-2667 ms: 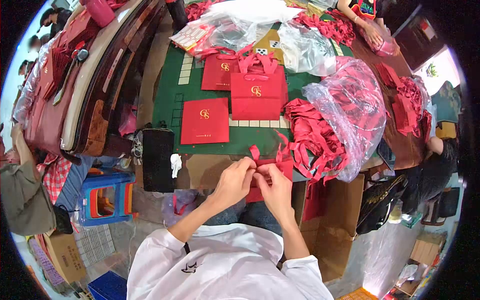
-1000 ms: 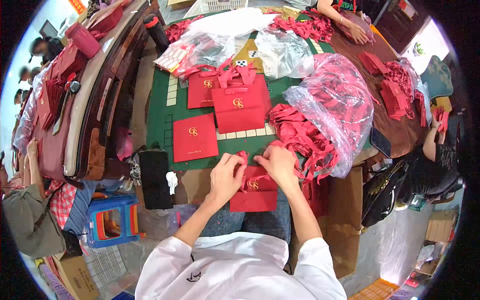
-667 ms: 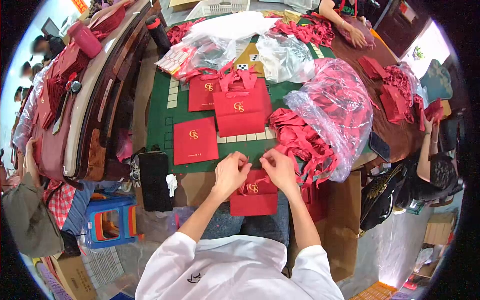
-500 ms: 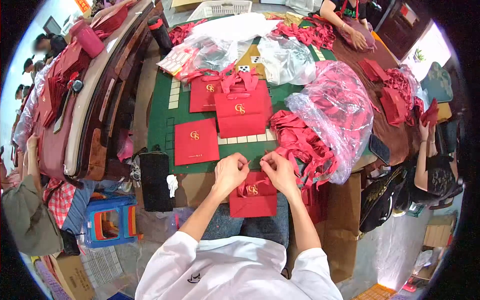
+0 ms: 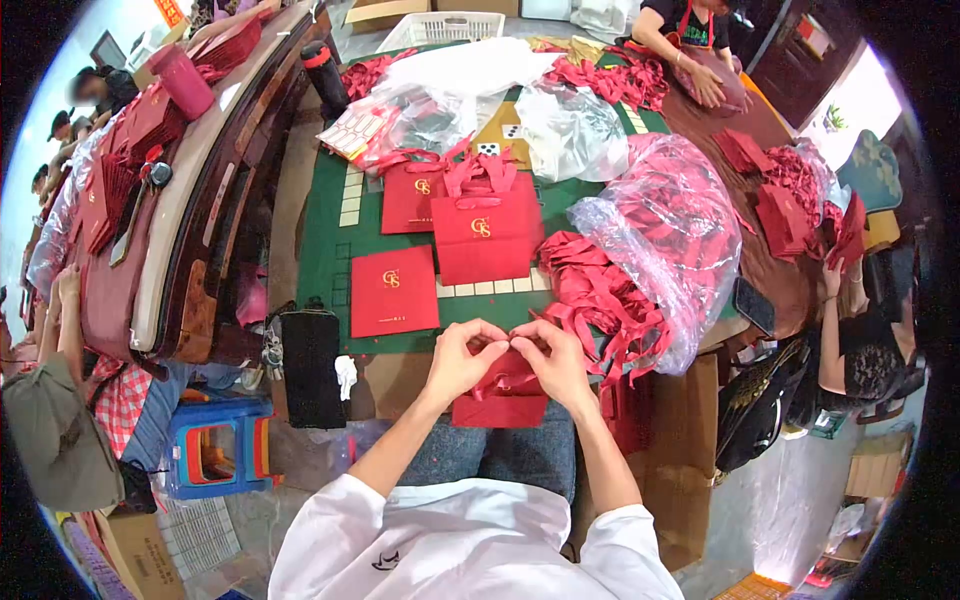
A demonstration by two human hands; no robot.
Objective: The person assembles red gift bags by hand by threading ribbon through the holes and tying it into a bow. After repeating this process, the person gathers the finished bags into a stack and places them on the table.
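Over the table's front edge, my left hand [image 5: 466, 358] and my right hand [image 5: 552, 362] meet with fingertips pinched. Something red, likely ribbon, shows between them, but the fingers mostly hide it. Just below hangs a small red paper bag [image 5: 498, 411] above my lap, its upper part partly covered by my hands. On the green mat [image 5: 325, 215] stands a red bag with a gold logo [image 5: 483, 245], with another red bag [image 5: 407, 205] behind it. A flat red bag [image 5: 394, 292] lies to the left. Loose red ribbons [image 5: 600, 290] spill from a clear plastic bag [image 5: 690, 230] at right.
A black phone [image 5: 754, 305] lies at the table's right edge. A dark bottle [image 5: 323, 72] stands at the back left. Two people work at the right-hand table [image 5: 745, 190]. A blue stool [image 5: 215, 450] stands on the floor at left.
My hands have come together, fingertips now nearly touching, and cover the logo of the small bag. That bag has shifted slightly left and up. The right-hand co-worker's arms have moved lower.
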